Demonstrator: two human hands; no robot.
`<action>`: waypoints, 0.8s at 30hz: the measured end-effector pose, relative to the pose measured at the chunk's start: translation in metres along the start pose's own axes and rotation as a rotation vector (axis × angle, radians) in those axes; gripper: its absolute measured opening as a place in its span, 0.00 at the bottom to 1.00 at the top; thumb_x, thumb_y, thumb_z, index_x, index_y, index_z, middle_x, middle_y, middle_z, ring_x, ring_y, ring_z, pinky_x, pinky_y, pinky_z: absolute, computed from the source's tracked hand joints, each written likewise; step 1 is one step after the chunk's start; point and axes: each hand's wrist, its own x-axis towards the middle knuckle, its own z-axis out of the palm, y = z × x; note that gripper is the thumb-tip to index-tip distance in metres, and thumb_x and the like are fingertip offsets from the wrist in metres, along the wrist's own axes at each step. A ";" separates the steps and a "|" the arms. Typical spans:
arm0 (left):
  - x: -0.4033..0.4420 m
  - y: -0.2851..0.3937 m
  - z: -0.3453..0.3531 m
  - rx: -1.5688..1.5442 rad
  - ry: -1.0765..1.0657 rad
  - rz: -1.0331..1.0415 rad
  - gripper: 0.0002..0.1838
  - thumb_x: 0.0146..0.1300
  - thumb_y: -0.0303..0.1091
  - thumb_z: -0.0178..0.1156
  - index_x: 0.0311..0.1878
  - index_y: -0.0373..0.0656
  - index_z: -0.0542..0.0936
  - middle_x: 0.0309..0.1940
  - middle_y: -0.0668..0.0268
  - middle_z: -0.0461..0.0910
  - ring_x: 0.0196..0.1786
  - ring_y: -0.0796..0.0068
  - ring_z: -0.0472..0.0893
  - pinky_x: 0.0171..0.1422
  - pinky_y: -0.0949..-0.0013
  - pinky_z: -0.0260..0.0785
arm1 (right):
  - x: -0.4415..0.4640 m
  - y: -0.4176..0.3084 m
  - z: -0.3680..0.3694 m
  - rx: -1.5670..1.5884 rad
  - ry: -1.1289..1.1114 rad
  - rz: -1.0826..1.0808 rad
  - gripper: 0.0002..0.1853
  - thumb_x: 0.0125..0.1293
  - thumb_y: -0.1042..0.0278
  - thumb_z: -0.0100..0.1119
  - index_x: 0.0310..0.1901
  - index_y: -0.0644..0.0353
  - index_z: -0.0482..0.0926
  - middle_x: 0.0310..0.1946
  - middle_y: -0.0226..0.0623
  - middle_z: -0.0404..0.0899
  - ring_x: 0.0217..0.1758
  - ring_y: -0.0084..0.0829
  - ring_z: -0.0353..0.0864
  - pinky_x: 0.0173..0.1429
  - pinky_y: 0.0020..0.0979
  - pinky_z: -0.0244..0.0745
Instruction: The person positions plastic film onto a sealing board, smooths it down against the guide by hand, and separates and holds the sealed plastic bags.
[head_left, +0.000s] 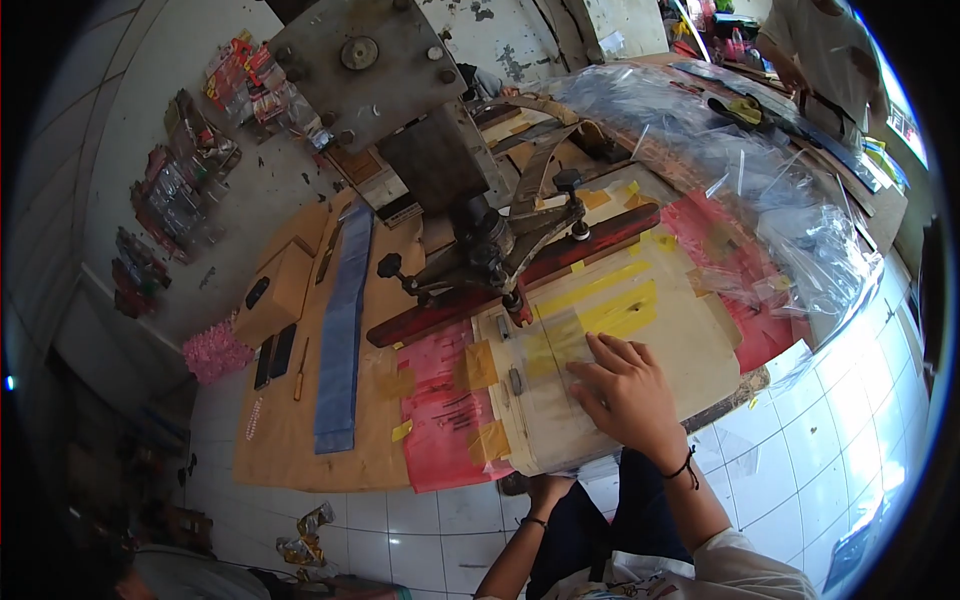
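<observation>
My right hand (625,388) lies on a pale flat board (695,335) with its fingers spread, near strips of yellow tape (620,308). My left hand (550,488) is at the table's front edge, its fingers hidden beneath the board's edge. Above the board stands a dark metal press (485,235) with a long red bar (430,328) across its foot and black knobs on its arms. Pink-red sheets (440,385) show on both sides of the board, patched with brown tape (488,440).
Left on the brown-covered table (375,460) are a blue strip (342,330), a cardboard box (275,295), two dark phone-like objects and a screwdriver (300,365). Clear plastic (700,130) heaps at the back right. A person (825,60) stands beyond it; another person is partly visible at lower left.
</observation>
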 end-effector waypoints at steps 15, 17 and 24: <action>-0.007 -0.007 0.003 0.029 0.040 0.037 0.40 0.56 0.61 0.69 0.69 0.51 0.76 0.66 0.54 0.78 0.69 0.50 0.76 0.68 0.52 0.72 | 0.001 0.000 -0.001 -0.007 -0.002 -0.001 0.15 0.69 0.57 0.63 0.52 0.51 0.87 0.62 0.50 0.80 0.70 0.45 0.75 0.72 0.43 0.66; -0.008 -0.008 0.002 0.037 0.062 0.015 0.40 0.55 0.60 0.70 0.69 0.51 0.76 0.67 0.54 0.77 0.68 0.50 0.76 0.67 0.51 0.73 | 0.001 0.000 -0.001 -0.005 -0.009 0.003 0.14 0.69 0.57 0.63 0.52 0.51 0.86 0.63 0.50 0.80 0.70 0.45 0.75 0.72 0.43 0.66; -0.027 0.022 -0.029 -0.053 -0.075 -0.340 0.30 0.52 0.49 0.71 0.59 0.50 0.83 0.58 0.53 0.83 0.64 0.49 0.79 0.66 0.49 0.73 | 0.002 0.000 -0.002 -0.004 -0.026 0.002 0.14 0.67 0.59 0.64 0.52 0.51 0.86 0.63 0.50 0.80 0.70 0.45 0.75 0.72 0.43 0.65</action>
